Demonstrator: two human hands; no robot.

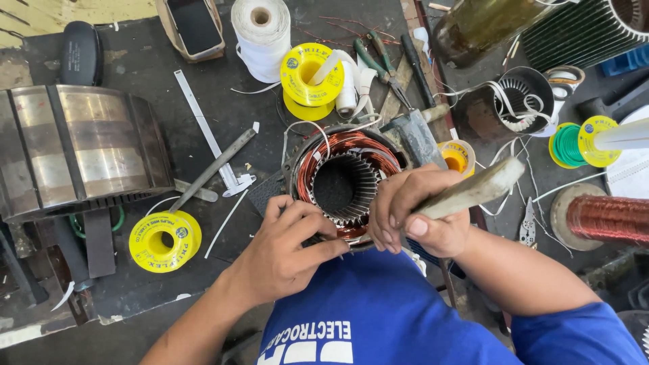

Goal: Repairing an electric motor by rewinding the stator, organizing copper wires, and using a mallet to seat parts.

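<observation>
**Steadily: two hands work the rim of a small wound stator**

Far out at nine o'clock lies a big laminated steel stator core (78,152), on its side and clear of the work. Just below it a yellow tape roll (164,240) rests flat near the left hand, and a grey metal rod (213,169) lies slantwise toward ten o'clock.

The left hand (287,247) sits at the stator's seven o'clock edge, its fingers curled and pressing on the rim, apparently to keep the piece from turning. The small stator (346,182), ringed with copper windings, stands open end up at the middle of the dark bench (135,67), right in front of the person's blue shirt (so both hands reach it easily).

The right hand (412,213) is closed around a worn flat stick (473,192), whose free end points to two o'clock; the working tip is hidden under the fingers at the rim's five o'clock. Beyond, at three o'clock, stand a green wire spool (571,144) and a copper wire reel (608,217).
</observation>
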